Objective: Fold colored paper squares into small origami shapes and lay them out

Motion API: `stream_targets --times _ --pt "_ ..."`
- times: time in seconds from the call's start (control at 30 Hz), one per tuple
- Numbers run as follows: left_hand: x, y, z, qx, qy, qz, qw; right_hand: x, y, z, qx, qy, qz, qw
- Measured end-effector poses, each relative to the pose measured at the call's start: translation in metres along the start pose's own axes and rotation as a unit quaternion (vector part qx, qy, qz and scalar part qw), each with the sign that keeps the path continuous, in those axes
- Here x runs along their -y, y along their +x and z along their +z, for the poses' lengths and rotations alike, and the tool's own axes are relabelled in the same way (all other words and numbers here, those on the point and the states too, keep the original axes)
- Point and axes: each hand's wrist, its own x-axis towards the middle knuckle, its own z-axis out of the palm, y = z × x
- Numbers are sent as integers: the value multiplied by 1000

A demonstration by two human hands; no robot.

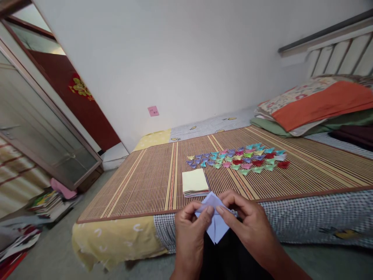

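Observation:
A lavender sheet of origami paper [215, 229], folded into a diamond with a split lower point, is held up just off the bed's front edge. My left hand [192, 229] pinches its left side between thumb and fingers. On the right side, my right hand [247, 221] grips it the same way, both thumbs near the middle. Just beyond the hands lies a stack of square paper [194, 182], pale yellow on top. Farther back, rows of small folded paper pieces [237, 159] in many colours rest on the mat.
A striped bamboo mat [140, 179] covers the bed, with patterned sheets [116, 237] below it. Folded bedding [317, 101] is piled at the right, below a radiator [340, 56]. To the left are a glass door [43, 105] and stacked books [46, 204] near the floor.

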Motion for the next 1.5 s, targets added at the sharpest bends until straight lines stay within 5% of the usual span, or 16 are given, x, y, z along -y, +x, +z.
stream_targets --times 0.4,0.67,0.9,1.5 --pt "-1 -1 1 27 46 -12 999 -2 -2 2 -15 18 7 1000" --pt "-2 -2 -4 62 76 -23 995 -2 0 -3 31 36 36 998" --pt "4 -3 -3 27 64 2 998 -10 -1 1 -28 62 27 997" --pt "4 -6 1 7 86 25 996 -3 1 -1 -29 -7 14 999"
